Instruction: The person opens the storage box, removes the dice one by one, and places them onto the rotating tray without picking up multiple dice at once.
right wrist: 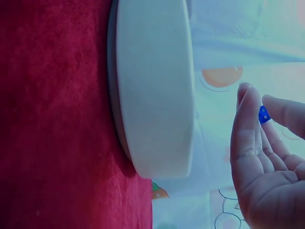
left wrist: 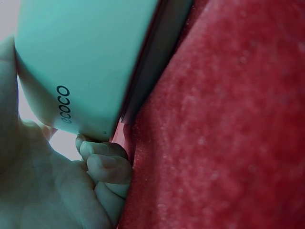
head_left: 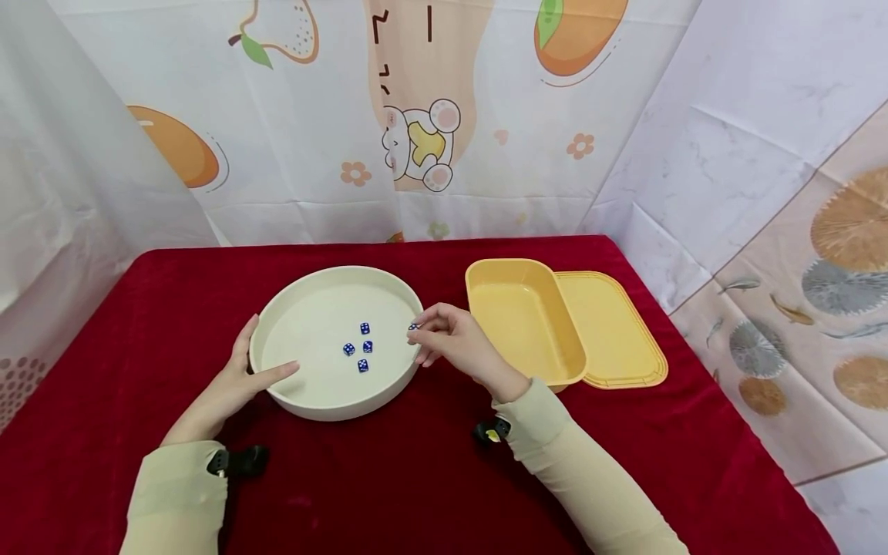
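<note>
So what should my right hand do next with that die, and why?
Probably lower the blue die into the round tray: your right hand pinches it beside the rim, four other dice lie inside, and your left hand grips the tray's opposite side.

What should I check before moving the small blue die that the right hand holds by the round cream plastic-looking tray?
1. Grip on the small blue die: ok, the right hand pinches it.
2. Die clear of the round cream tray's rim: ok, a gap shows in the right wrist view.
3. Tray steadied: ok, the left hand holds its left side.
4. Four other blue dice inside the tray: ok.
5. Rectangular yellow tub uncovered: ok, its opening faces up.
6. Flat yellow lid free of the tub: cannot tell, the tub hides its left edge.
</note>
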